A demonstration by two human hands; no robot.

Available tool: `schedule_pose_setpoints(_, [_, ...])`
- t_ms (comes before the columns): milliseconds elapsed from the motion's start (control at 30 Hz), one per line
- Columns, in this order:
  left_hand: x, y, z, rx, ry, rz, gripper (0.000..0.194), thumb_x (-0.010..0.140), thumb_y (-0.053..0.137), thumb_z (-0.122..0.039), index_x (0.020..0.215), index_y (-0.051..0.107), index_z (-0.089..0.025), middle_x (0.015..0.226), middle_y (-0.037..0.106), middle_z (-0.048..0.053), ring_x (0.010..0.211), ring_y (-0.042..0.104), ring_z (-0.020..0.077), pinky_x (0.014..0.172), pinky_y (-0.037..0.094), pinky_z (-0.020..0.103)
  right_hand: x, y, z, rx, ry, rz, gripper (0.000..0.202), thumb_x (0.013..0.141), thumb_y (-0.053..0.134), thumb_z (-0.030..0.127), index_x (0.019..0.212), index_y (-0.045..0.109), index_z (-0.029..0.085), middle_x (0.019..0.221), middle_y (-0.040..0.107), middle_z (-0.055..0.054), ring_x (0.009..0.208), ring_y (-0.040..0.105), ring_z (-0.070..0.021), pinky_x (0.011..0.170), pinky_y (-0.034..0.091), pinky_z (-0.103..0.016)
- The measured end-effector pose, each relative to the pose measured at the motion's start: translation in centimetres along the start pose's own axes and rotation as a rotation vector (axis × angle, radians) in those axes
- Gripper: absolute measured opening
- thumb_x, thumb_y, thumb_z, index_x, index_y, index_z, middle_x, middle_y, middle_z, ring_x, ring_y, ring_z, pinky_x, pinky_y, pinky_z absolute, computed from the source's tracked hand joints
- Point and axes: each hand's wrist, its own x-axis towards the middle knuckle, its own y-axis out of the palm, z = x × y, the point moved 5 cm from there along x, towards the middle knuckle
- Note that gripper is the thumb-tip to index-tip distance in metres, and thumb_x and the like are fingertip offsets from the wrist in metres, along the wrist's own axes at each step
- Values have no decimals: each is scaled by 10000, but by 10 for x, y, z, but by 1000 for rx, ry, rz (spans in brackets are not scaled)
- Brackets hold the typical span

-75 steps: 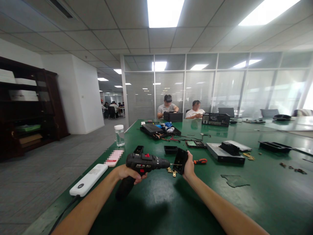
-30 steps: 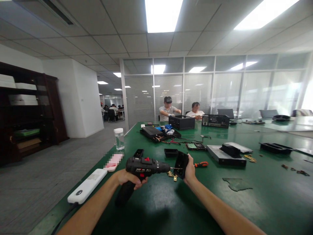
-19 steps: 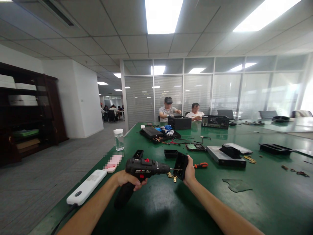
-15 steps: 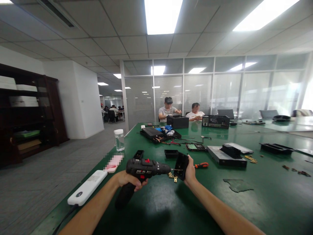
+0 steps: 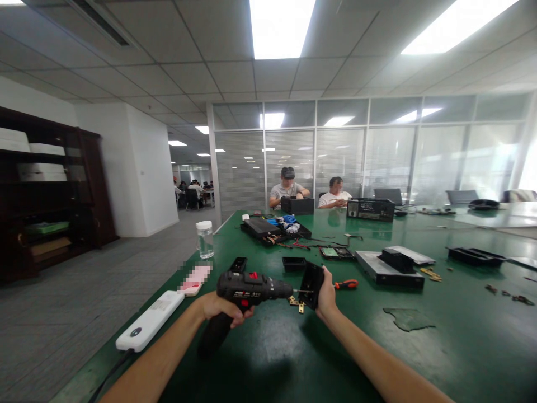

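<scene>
My left hand (image 5: 229, 309) is wrapped round the grip of a black cordless drill (image 5: 251, 286) with red switches, which points to the right. Its thin bit reaches into the open side of a small black plastic box-like part (image 5: 311, 285), and whether the tip sits on a screw is too small to tell. The part stands tilted in my right hand (image 5: 326, 294), its fingers closed on the outer side. Just below the bit, several small brass-coloured pieces (image 5: 301, 307) lie on the green table (image 5: 277, 347). An orange-handled screwdriver (image 5: 347, 284) lies right of my right hand.
At left are a white power strip (image 5: 151, 320), a phone (image 5: 196, 279) and a lidded jar (image 5: 205, 240). Ahead lie a black tray (image 5: 293, 263) and tangled cables. Flat metal drives (image 5: 388, 271) and a glass-like shard (image 5: 409, 319) lie right. Two people sit across the table.
My hands, the drill and the black part have barely moved. Across the table, a co-worker has shifted the dark box in front of them slightly to the left and lowered it.
</scene>
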Motion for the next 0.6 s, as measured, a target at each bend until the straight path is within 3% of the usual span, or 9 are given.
schedule_pose_setpoints(600, [0, -3, 2, -9, 3, 9, 383, 568, 650, -191, 930, 568, -95, 804, 508, 38, 552, 440, 80, 491, 353, 209, 0, 0, 0, 29, 8, 19, 360, 648, 521, 548, 699, 536, 192, 502, 528, 33, 447, 510, -146, 431, 419, -264])
